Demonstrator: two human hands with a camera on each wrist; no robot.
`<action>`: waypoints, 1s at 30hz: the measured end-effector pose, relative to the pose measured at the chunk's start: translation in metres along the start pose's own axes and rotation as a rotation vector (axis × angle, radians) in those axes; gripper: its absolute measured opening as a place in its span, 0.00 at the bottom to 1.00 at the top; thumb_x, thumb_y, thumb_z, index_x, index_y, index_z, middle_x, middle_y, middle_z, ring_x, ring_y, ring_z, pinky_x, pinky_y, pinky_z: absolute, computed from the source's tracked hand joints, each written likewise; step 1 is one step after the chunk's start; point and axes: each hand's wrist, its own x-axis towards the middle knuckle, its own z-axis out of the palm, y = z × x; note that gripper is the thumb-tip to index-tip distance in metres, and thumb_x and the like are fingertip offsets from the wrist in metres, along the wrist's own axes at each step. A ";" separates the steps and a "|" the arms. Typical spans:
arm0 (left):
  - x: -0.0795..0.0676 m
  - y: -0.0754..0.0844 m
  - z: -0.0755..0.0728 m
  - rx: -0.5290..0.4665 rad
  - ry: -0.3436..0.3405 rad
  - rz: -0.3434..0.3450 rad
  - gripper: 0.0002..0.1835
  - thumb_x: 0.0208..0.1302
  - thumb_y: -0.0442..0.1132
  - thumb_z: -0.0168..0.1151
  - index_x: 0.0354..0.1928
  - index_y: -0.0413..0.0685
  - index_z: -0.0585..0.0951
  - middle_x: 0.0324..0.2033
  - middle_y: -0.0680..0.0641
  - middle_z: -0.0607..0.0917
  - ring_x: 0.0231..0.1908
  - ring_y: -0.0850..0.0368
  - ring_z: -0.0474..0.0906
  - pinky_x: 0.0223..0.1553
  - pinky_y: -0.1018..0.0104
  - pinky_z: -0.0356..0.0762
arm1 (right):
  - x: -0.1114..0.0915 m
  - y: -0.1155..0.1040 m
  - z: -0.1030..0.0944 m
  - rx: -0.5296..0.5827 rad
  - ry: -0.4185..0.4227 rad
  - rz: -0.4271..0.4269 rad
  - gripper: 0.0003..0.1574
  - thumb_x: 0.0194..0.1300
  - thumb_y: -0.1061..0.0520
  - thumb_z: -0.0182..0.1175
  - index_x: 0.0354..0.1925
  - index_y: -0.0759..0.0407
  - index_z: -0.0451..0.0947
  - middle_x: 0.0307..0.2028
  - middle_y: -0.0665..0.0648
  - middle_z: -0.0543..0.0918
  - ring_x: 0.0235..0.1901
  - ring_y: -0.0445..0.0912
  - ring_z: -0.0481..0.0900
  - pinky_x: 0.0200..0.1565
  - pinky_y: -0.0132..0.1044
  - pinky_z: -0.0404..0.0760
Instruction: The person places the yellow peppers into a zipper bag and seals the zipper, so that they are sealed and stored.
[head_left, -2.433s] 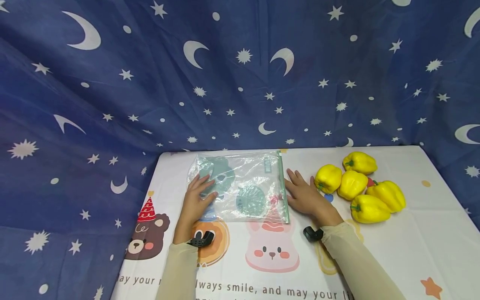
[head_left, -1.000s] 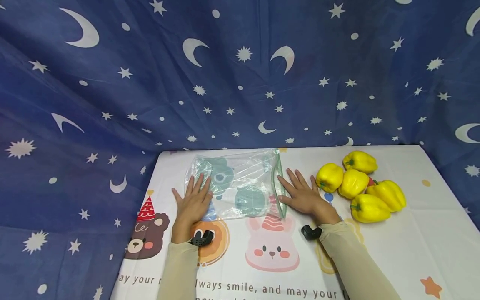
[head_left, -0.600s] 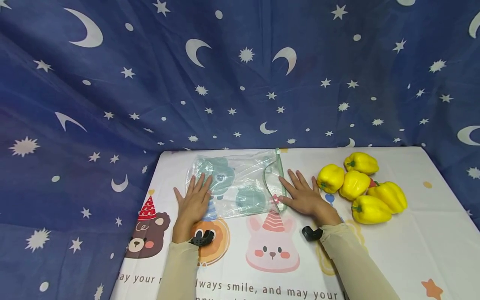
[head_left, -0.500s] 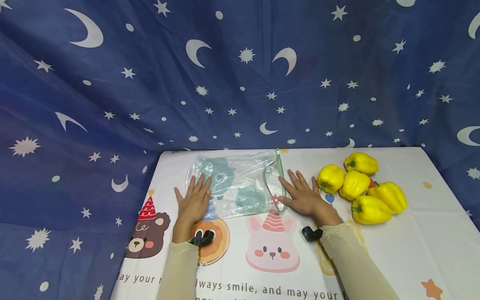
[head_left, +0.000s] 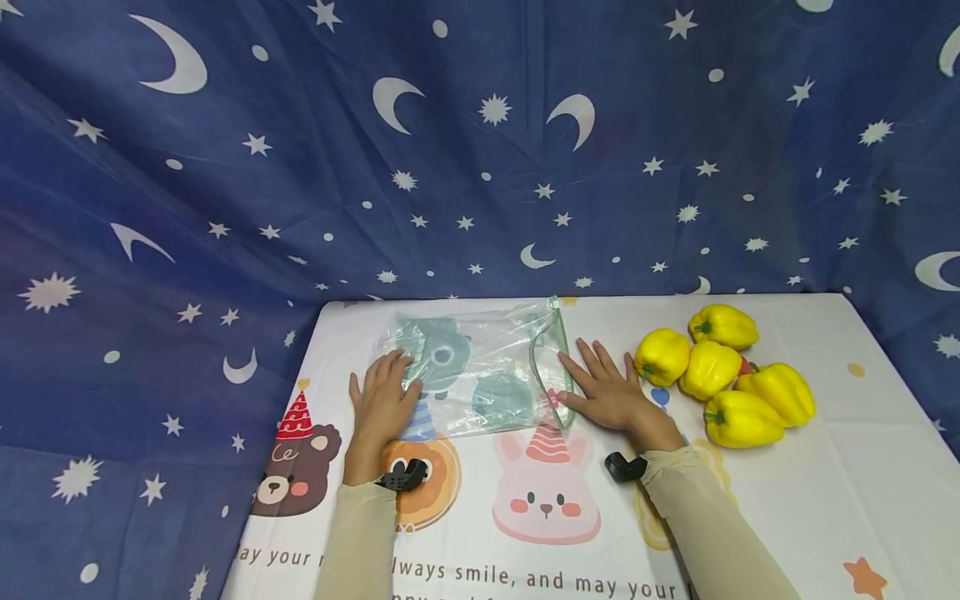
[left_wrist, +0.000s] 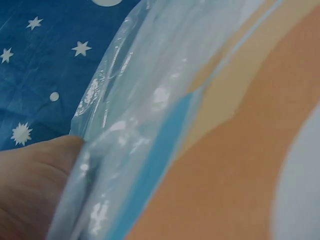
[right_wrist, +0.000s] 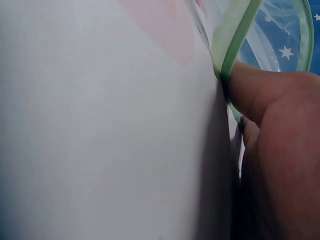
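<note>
Left: my left hand [head_left: 381, 408] is resting loosely on the clear bag's [head_left: 491, 333] left end | middle: the bag is lying on the desk [head_left: 862, 492], its green-edged mouth [head_left: 561, 333] gaping | right: my right hand [head_left: 611, 396] is touching that mouth, fingers spread | far right: five yellow peppers [head_left: 708, 369] are sitting clustered

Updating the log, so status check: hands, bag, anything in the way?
Left hand on clear bag, right hand touching its green rim. Bag mouth parted. Yellow peppers beside right hand, none on the bag.
</note>
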 end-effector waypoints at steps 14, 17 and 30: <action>-0.002 -0.009 -0.007 0.065 -0.044 -0.011 0.28 0.78 0.60 0.44 0.74 0.62 0.67 0.80 0.53 0.57 0.81 0.49 0.45 0.67 0.20 0.18 | -0.001 -0.001 -0.001 0.005 0.013 0.000 0.49 0.73 0.24 0.43 0.82 0.35 0.43 0.83 0.54 0.32 0.82 0.58 0.28 0.72 0.69 0.18; -0.003 -0.010 -0.006 0.060 -0.051 -0.011 0.29 0.78 0.60 0.44 0.76 0.62 0.65 0.81 0.53 0.55 0.82 0.48 0.41 0.69 0.22 0.20 | -0.001 0.000 -0.001 0.009 0.013 -0.006 0.49 0.73 0.24 0.43 0.82 0.35 0.42 0.83 0.54 0.32 0.82 0.58 0.28 0.72 0.69 0.18; -0.005 -0.025 -0.014 -0.010 -0.083 0.101 0.29 0.78 0.59 0.48 0.76 0.66 0.67 0.80 0.57 0.58 0.81 0.52 0.48 0.76 0.33 0.26 | -0.002 -0.004 -0.003 -0.007 0.027 -0.009 0.49 0.73 0.26 0.44 0.82 0.38 0.44 0.83 0.55 0.35 0.82 0.59 0.30 0.72 0.70 0.21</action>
